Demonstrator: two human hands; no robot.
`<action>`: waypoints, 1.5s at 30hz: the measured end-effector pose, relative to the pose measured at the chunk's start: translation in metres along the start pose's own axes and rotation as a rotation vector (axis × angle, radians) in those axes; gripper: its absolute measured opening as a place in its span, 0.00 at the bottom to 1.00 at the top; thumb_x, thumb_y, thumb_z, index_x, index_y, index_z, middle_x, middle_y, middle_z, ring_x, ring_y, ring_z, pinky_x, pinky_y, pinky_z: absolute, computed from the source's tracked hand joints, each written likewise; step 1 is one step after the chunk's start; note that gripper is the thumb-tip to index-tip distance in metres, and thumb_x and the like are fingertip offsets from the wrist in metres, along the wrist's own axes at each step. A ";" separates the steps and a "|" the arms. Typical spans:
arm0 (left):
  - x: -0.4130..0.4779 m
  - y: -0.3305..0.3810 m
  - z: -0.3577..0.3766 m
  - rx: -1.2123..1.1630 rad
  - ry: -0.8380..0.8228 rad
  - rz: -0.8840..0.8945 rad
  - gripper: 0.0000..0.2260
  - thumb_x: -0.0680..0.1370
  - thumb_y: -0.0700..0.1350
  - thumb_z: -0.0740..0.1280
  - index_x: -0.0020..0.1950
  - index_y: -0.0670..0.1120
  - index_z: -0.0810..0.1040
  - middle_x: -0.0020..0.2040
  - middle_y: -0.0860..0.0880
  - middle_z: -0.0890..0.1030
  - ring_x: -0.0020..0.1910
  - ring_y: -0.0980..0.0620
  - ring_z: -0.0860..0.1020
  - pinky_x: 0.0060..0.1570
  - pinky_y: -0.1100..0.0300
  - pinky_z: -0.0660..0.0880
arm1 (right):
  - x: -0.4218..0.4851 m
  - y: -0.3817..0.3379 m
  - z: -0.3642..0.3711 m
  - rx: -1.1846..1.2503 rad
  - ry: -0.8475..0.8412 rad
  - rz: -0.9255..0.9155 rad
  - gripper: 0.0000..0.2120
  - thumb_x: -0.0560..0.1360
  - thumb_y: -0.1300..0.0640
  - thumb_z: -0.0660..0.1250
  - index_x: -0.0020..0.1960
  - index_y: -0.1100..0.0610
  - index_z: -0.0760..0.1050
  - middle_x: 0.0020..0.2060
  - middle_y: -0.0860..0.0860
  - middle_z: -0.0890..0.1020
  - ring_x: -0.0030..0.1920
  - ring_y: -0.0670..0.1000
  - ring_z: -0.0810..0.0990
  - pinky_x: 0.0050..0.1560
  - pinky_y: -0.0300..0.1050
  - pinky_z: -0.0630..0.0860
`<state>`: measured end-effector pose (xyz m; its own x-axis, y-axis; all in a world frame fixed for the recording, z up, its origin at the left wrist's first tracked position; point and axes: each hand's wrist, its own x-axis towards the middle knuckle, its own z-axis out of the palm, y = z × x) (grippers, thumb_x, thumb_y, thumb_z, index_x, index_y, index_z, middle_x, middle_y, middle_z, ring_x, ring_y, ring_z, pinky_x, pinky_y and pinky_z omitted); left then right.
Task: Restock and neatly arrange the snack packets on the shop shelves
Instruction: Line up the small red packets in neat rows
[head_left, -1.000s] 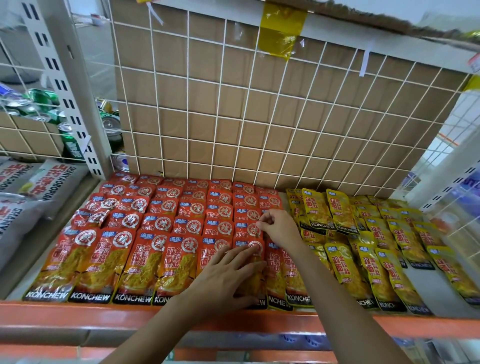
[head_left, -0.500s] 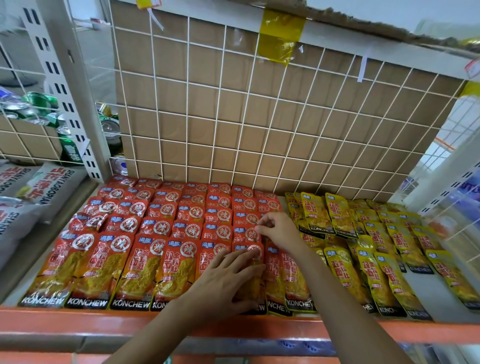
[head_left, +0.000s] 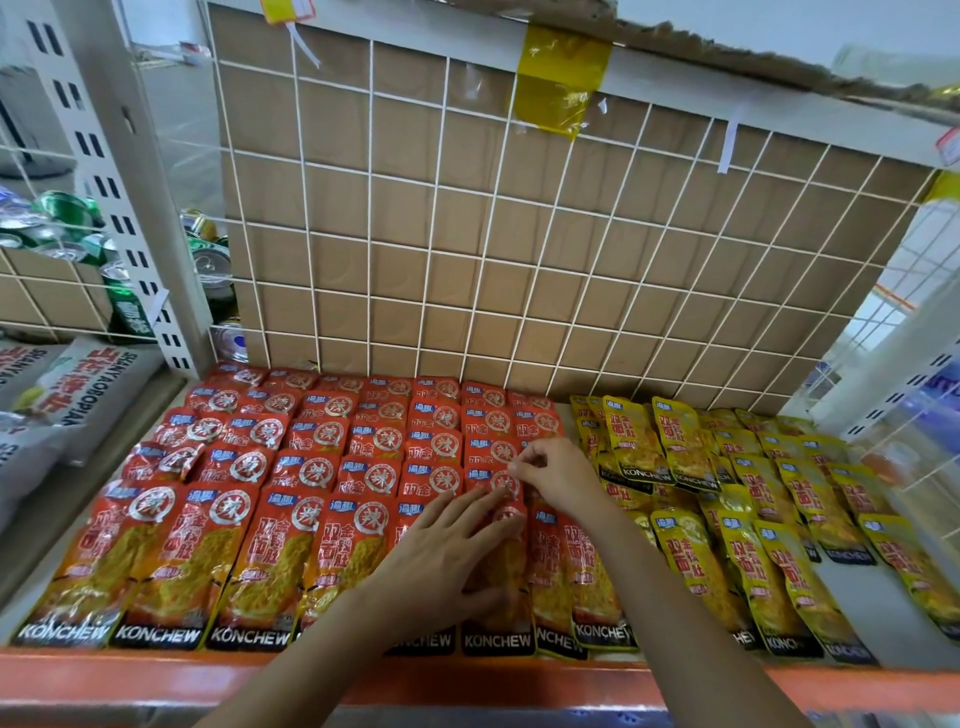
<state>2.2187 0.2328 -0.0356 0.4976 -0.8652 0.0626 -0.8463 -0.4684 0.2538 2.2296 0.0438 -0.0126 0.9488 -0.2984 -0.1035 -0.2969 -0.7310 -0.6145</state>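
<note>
Lying lengthwise front-to-back, red packet (head_left: 501, 551), tops rearward, both hands (head_left: 447, 556) flat atop.

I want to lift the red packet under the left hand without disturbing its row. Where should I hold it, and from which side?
Probably by its bottom edge, from the front of the shelf. The red packet lies flat, and its top is tucked among the packets behind, where the right hand pinches. The left hand presses on it. Only the front edge lies free for a grip.
</note>
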 end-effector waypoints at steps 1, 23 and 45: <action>0.000 0.000 0.000 0.001 -0.005 -0.001 0.32 0.76 0.64 0.55 0.75 0.60 0.44 0.76 0.55 0.41 0.73 0.56 0.36 0.62 0.57 0.23 | 0.000 0.000 0.001 0.002 -0.001 0.000 0.06 0.75 0.51 0.66 0.44 0.54 0.77 0.43 0.47 0.79 0.47 0.48 0.78 0.50 0.46 0.77; 0.016 0.006 -0.002 0.090 -0.073 -0.051 0.36 0.67 0.72 0.35 0.70 0.59 0.32 0.76 0.49 0.36 0.73 0.50 0.33 0.69 0.52 0.29 | 0.042 -0.018 -0.006 -0.206 -0.050 0.072 0.10 0.76 0.51 0.65 0.51 0.56 0.79 0.52 0.52 0.81 0.53 0.51 0.78 0.55 0.49 0.75; 0.023 0.009 -0.010 0.064 0.000 -0.074 0.38 0.71 0.73 0.38 0.76 0.54 0.46 0.77 0.51 0.47 0.76 0.50 0.45 0.71 0.52 0.37 | 0.024 0.001 -0.018 0.033 0.234 0.028 0.07 0.76 0.52 0.64 0.51 0.54 0.77 0.47 0.47 0.79 0.47 0.45 0.75 0.47 0.39 0.70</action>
<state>2.2244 0.2104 -0.0224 0.5595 -0.8275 0.0461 -0.8174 -0.5418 0.1958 2.2496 0.0245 -0.0014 0.8883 -0.4551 0.0615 -0.3150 -0.7012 -0.6396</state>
